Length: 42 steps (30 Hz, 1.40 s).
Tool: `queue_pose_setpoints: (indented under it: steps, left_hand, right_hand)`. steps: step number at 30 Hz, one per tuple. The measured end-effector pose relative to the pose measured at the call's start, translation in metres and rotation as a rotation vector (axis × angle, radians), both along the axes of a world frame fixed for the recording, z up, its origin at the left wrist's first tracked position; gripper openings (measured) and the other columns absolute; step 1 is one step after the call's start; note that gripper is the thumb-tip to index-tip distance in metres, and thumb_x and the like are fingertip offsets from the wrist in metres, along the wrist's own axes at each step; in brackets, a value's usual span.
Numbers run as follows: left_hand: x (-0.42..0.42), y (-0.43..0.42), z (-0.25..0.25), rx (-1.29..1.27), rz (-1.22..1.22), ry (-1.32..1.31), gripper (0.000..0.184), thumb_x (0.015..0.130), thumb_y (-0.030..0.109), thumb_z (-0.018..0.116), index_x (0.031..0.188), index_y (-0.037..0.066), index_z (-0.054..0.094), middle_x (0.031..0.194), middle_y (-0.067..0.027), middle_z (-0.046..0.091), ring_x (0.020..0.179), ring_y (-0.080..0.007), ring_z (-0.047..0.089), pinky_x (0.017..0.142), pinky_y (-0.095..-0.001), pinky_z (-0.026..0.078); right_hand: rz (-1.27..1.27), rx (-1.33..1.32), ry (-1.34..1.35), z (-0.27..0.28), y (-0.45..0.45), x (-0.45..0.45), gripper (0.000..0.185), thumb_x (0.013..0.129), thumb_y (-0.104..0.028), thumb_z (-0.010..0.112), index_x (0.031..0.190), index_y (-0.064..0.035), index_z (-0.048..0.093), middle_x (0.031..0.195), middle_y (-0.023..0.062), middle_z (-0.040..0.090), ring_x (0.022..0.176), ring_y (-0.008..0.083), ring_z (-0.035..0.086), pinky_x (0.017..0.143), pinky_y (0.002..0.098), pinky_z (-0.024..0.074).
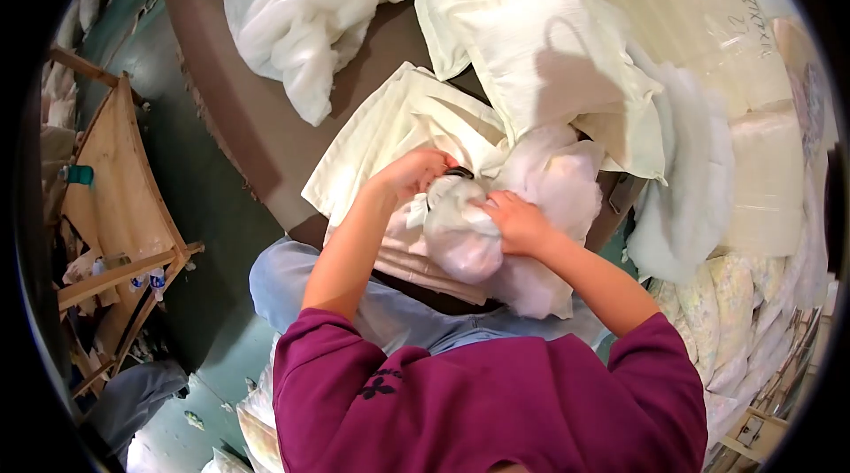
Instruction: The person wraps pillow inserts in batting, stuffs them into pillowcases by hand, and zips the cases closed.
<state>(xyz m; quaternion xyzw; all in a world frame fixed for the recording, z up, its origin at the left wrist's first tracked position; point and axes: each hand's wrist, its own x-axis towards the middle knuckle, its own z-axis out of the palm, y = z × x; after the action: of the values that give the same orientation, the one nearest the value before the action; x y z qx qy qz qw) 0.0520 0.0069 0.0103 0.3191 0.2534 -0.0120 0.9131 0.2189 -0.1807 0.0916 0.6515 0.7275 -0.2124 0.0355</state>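
Observation:
My left hand (418, 174) is closed, with its curled fingertips at a small black object (459, 172) whose kind I cannot make out. Just below lies a translucent white bundle (462, 243), like filling in thin plastic. My right hand (515, 221) grips the side of this bundle, fingers bent over it. Beneath both hands spreads a cream fabric cover (376, 141), its layers folded near my lap. More fluffy white filling (560, 174) bulges out beside my right wrist.
Stuffed cream pillows (549, 48) lie ahead on a brown board (221, 57). White batting (292, 21) hangs over its far part. Plastic-wrapped stacks (708, 21) and patterned bundles (708, 314) stand at right. A wooden frame (133, 181) stands on the green floor (199, 243) at left.

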Motion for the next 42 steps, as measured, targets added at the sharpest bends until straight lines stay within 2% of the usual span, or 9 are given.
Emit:
queue_pose_setpoints:
  steps: [5, 12, 16, 20, 24, 28, 31, 40, 42]
  left_hand:
    - [-0.001, -0.057, 0.069, 1.017, -0.182, 0.016, 0.058, 0.064, 0.027, 0.081, 0.108, 0.000, 0.054, 0.095, -0.0128, 0.062, 0.090, -0.0243, 0.061, 0.080, -0.0338, 0.048]
    - [-0.039, -0.097, 0.067, 1.427, 0.006, 0.620, 0.041, 0.069, 0.028, 0.072, 0.098, 0.002, 0.059, 0.082, -0.0208, 0.065, 0.083, -0.0393, 0.062, 0.073, -0.0455, 0.049]
    - [-0.018, -0.118, 0.074, 1.287, 0.314, 0.557, 0.024, 0.072, 0.016, 0.064, 0.090, 0.001, 0.056, 0.077, -0.0230, 0.062, 0.077, -0.0411, 0.060, 0.068, -0.0491, 0.047]
    - [-0.014, -0.142, 0.072, 1.302, 0.367, 0.347, 0.028, 0.072, 0.003, 0.059, 0.097, -0.003, 0.049, 0.078, -0.0223, 0.058, 0.076, -0.0435, 0.055, 0.068, -0.0497, 0.045]
    - [-0.025, -0.137, 0.067, 1.594, 0.369, 0.265, 0.032, 0.073, 0.010, 0.062, 0.101, -0.001, 0.053, 0.082, -0.0177, 0.061, 0.079, -0.0377, 0.058, 0.069, -0.0459, 0.047]
    - [-0.035, -0.139, 0.070, 1.613, 0.222, 0.404, 0.037, 0.074, 0.018, 0.062, 0.106, 0.003, 0.056, 0.084, -0.0142, 0.063, 0.077, -0.0338, 0.061, 0.066, -0.0440, 0.049]
    - [-0.039, -0.132, 0.081, 1.553, 0.150, 0.381, 0.034, 0.073, 0.018, 0.062, 0.104, 0.003, 0.058, 0.082, -0.0145, 0.063, 0.074, -0.0347, 0.062, 0.063, -0.0441, 0.049]
    - [-0.035, -0.138, 0.089, 1.628, 0.028, 0.125, 0.018, 0.070, 0.015, 0.060, 0.083, 0.005, 0.054, 0.066, -0.0139, 0.060, 0.064, -0.0363, 0.060, 0.056, -0.0461, 0.046]
    - [-0.042, -0.144, 0.080, 1.619, 0.047, 0.125, 0.027, 0.070, 0.014, 0.060, 0.094, 0.002, 0.056, 0.086, -0.0169, 0.061, 0.081, -0.0369, 0.059, 0.069, -0.0444, 0.047]
  right_hand:
    - [-0.251, -0.065, -0.039, -0.012, 0.012, 0.013, 0.053, 0.071, -0.012, 0.061, 0.124, -0.0130, 0.054, 0.110, 0.0132, 0.060, 0.104, 0.0325, 0.058, 0.084, 0.0421, 0.0494]
    - [-0.390, 0.217, 0.112, 0.005, 0.024, -0.018, 0.043, 0.070, -0.007, 0.060, 0.113, -0.0075, 0.056, 0.090, 0.0153, 0.066, 0.085, 0.0384, 0.062, 0.074, 0.0462, 0.0491]
    - [-0.445, 0.197, -0.198, -0.018, 0.043, -0.060, 0.036, 0.075, -0.010, 0.059, 0.110, -0.0022, 0.052, 0.089, 0.0144, 0.066, 0.083, 0.0352, 0.064, 0.071, 0.0444, 0.0510]
    - [-0.557, 0.315, -0.040, -0.039, 0.041, -0.060, 0.034, 0.083, -0.015, 0.054, 0.113, -0.0005, 0.048, 0.091, 0.0161, 0.065, 0.082, 0.0364, 0.064, 0.070, 0.0456, 0.0508]
    - [-0.650, 0.337, 0.263, -0.014, 0.022, -0.041, 0.066, 0.070, -0.030, 0.073, 0.122, -0.0018, 0.044, 0.097, 0.0195, 0.065, 0.085, 0.0391, 0.064, 0.073, 0.0445, 0.0509]
    - [-0.396, 0.259, -0.144, 0.031, -0.013, -0.024, 0.101, 0.059, -0.056, 0.078, 0.132, 0.0034, 0.041, 0.126, 0.0261, 0.053, 0.121, 0.0341, 0.049, 0.107, 0.0456, 0.0320]
    - [-0.343, -0.029, -0.156, 0.041, -0.033, -0.054, 0.116, 0.055, -0.063, 0.078, 0.134, 0.0105, 0.038, 0.136, 0.0279, 0.042, 0.131, 0.0372, 0.036, 0.114, 0.0478, 0.0187]
    - [-0.485, 0.168, -0.150, -0.047, 0.006, -0.077, 0.102, 0.071, -0.066, 0.065, 0.137, 0.0062, 0.036, 0.139, 0.0215, 0.042, 0.129, 0.0344, 0.039, 0.112, 0.0437, 0.0248]
    - [-0.514, 0.186, -0.065, -0.052, 0.023, -0.063, 0.100, 0.072, -0.065, 0.064, 0.138, 0.0056, 0.036, 0.139, 0.0209, 0.042, 0.129, 0.0340, 0.040, 0.111, 0.0434, 0.0256]
